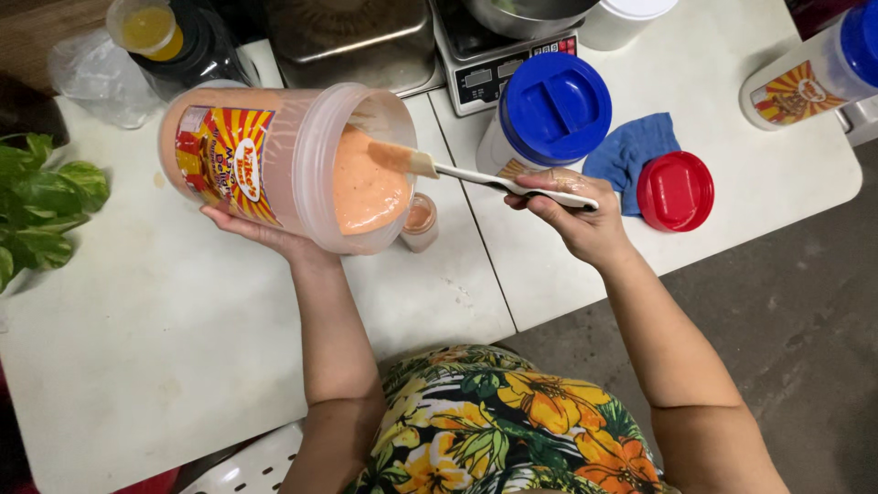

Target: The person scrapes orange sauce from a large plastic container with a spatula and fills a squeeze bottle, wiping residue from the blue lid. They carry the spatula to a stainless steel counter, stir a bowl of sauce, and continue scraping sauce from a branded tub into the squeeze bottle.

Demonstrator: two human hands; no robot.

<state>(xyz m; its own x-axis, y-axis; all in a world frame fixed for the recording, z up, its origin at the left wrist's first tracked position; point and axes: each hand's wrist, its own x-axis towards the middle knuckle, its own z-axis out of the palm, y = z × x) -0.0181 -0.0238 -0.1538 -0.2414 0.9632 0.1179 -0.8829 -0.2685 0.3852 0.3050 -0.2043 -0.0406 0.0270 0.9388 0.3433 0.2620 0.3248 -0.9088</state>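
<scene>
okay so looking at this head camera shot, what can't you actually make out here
Head view only:
- Small clear container under the large tilted plastic tub of orange sauce: mostly hidden by the tub's rim, so its fill level is unclear.
- Left hand: fingers hidden behind the tub.
- White-handled spatula in the right hand: handle end covered by the fingers.
- Digital scale: cut off by the top edge, display too small.

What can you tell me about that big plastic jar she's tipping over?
The big jar is translucent plastic with a bright red and yellow sunburst label. It lies tipped on its side, lidless mouth facing right, above the white table. The left hand cradles it from below. Thick orange-pink sauce pools at its mouth, where a spatula held by the right hand reaches in.
</scene>
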